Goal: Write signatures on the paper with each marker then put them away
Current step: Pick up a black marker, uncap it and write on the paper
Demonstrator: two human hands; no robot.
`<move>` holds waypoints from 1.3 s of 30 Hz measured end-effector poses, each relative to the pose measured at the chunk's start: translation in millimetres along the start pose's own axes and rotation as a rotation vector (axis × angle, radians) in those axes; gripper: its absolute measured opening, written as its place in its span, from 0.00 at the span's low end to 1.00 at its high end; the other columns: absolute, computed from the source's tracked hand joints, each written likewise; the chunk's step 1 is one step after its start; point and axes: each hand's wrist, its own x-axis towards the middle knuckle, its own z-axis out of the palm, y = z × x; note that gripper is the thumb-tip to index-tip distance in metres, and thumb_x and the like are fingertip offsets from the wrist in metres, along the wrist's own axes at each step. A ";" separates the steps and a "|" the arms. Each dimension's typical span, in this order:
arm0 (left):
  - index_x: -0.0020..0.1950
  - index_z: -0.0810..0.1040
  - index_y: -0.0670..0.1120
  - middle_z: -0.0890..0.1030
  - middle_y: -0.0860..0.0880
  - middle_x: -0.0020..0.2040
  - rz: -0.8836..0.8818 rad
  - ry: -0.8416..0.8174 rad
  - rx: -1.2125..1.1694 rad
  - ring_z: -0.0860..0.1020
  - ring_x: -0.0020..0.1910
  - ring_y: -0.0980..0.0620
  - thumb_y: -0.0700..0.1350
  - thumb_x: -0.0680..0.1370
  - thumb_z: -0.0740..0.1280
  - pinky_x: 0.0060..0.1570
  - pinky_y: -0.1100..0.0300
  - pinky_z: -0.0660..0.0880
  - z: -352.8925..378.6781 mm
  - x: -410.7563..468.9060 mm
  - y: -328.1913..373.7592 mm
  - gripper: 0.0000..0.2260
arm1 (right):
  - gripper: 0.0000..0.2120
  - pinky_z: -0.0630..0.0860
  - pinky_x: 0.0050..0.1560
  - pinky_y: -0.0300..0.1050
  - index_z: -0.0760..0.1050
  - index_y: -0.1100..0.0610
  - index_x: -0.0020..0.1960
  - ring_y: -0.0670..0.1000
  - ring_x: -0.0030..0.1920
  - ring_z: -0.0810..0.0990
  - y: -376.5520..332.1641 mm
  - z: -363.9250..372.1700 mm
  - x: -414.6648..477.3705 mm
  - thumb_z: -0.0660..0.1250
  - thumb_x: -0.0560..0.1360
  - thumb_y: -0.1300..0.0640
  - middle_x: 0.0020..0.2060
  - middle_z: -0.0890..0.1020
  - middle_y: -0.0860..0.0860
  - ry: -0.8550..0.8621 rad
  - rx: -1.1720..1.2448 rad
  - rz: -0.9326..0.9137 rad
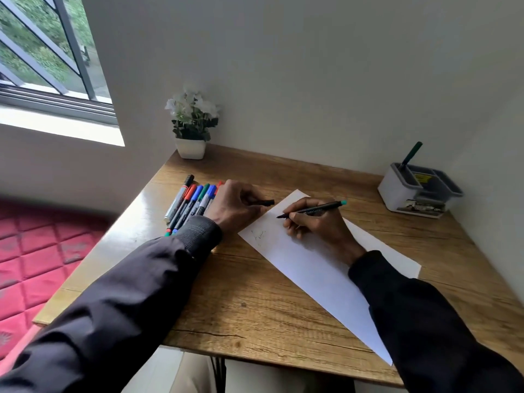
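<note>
The right hand (314, 222) grips a dark marker (312, 209) with a teal end, its fingers (293, 221) curled round the barrel in a writing hold, and the tip points left over the far part of the paper (312, 268); whether the tip touches the sheet cannot be told. White print runs along the barrel but is too small to read. The left hand (235, 205) rests on the table (255, 307) just left of the paper, fingers clenched round a black cap (263, 203) that sticks out to the right. The paper lies slantwise from the far middle of the table to the near right edge, with a faint scribble (259, 235) near its left corner, too pale to read. A row of markers (190, 202) with black, red, blue and green caps lies side by side on the left of the table, partly hidden by the left hand and cuff; their labels cannot be read. At the far right stands a grey and white caddy (397, 191) holding a green marker (411, 154) upright at a tilt; its yellow sticker is illegible. A potted plant (190, 129) sits at the far left corner
</note>
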 end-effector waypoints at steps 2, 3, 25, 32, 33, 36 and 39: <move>0.46 0.86 0.48 0.85 0.54 0.42 0.005 0.006 0.029 0.84 0.40 0.59 0.44 0.72 0.78 0.41 0.61 0.84 2.5 1.5 -3.3 0.05 | 0.04 0.76 0.30 0.40 0.82 0.64 0.46 0.54 0.32 0.81 -0.8 0.2 3.1 0.70 0.77 0.70 0.35 0.85 0.59 0.017 -0.080 -0.003; 0.46 0.86 0.48 0.86 0.54 0.42 0.008 0.011 0.040 0.84 0.40 0.59 0.45 0.72 0.79 0.40 0.62 0.84 3.6 2.4 -5.0 0.05 | 0.04 0.75 0.29 0.39 0.82 0.63 0.45 0.53 0.30 0.80 -2.0 0.2 5.7 0.71 0.76 0.69 0.33 0.84 0.58 0.029 -0.110 -0.007; 0.46 0.85 0.47 0.85 0.56 0.43 0.061 -0.006 0.057 0.81 0.42 0.67 0.44 0.71 0.80 0.37 0.77 0.75 9.4 7.2 -11.7 0.07 | 0.06 0.74 0.27 0.39 0.79 0.63 0.42 0.52 0.27 0.80 4.5 16.4 2.9 0.71 0.77 0.69 0.31 0.83 0.60 -0.045 -0.136 -0.104; 0.44 0.84 0.50 0.85 0.56 0.44 0.070 0.015 0.076 0.82 0.41 0.63 0.44 0.71 0.79 0.39 0.75 0.78 8.3 8.7 -14.0 0.06 | 0.06 0.74 0.28 0.38 0.78 0.64 0.42 0.52 0.27 0.80 3.0 16.8 2.2 0.71 0.77 0.69 0.30 0.82 0.58 -0.041 -0.160 -0.102; 0.44 0.84 0.50 0.85 0.56 0.44 0.070 0.015 0.081 0.82 0.41 0.63 0.44 0.71 0.79 0.40 0.75 0.78 8.3 9.1 -14.2 0.06 | 0.06 0.74 0.27 0.38 0.78 0.64 0.42 0.52 0.27 0.80 2.8 17.0 2.1 0.71 0.77 0.69 0.30 0.82 0.58 -0.039 -0.162 -0.101; 0.44 0.84 0.51 0.85 0.56 0.44 0.078 0.017 0.083 0.82 0.41 0.63 0.44 0.71 0.79 0.40 0.74 0.78 7.9 9.1 -13.7 0.06 | 0.06 0.74 0.27 0.38 0.78 0.66 0.42 0.51 0.26 0.80 2.5 17.5 1.9 0.70 0.77 0.70 0.30 0.82 0.58 -0.042 -0.165 -0.101; 0.45 0.84 0.50 0.84 0.56 0.44 0.084 0.014 0.085 0.82 0.41 0.63 0.44 0.71 0.79 0.41 0.73 0.79 7.3 9.0 -13.9 0.06 | 0.05 0.74 0.27 0.38 0.77 0.66 0.42 0.51 0.26 0.80 2.8 17.6 2.0 0.70 0.77 0.70 0.30 0.82 0.58 -0.048 -0.177 -0.103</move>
